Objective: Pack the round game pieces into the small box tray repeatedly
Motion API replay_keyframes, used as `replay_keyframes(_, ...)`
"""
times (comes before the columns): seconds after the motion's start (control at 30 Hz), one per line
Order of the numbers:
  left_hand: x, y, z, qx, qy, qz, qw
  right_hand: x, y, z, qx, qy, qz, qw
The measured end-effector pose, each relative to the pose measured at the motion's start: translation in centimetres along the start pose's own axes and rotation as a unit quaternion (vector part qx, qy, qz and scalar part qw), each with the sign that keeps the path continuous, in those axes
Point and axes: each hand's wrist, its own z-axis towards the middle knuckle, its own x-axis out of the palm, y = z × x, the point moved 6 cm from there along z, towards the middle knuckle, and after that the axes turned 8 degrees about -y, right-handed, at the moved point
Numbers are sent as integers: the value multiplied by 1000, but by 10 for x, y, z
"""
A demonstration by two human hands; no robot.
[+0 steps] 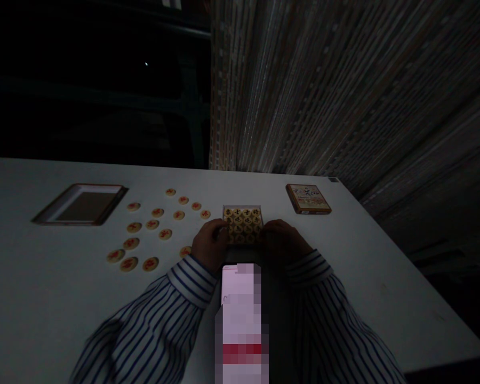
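Note:
In the head view a small open box [242,206] sits on the white table in front of me. Rows of round Chinese chess pieces [247,219] with black characters fill it. My left hand [211,242] is closed on the box's left side, its thumb near the left edge. At the opposite side, my right hand [286,240] grips the right edge, its fingers partly lost in shadow. Several loose chess pieces with red characters [152,224] lie scattered to the left of my left hand. One more red piece [185,252] lies right by my left wrist.
A shallow open box lid or tray [78,205] lies at the table's left. A closed printed box [309,199] rests at the right. Between my forearms is a lit phone [240,304], partly blurred out. Behind the white table [364,298] hangs a striped curtain [288,96].

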Motion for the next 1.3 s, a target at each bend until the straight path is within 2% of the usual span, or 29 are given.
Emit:
replay_keyframes(0.53,1,2,0,-15,2,-15,1000,-5,6,1,3,-10,9,1000)
replay_keyframes(0.8,1,1,-1,-6,-1,-22,1000,-9,-1,2,-1,-29,18,999)
replay_keyframes(0.93,0,-2,-1,-3,-3,-24,1000,-16,0,3,8,-72,2,997)
replay_keyframes(1.13,-7,-8,2,28,-22,-5,999,-21,6,3,15,-117,-23,993)
replay_keyframes(1.3,-23,-10,9,30,-59,-10,998,-21,8,4,13,-130,-34,991)
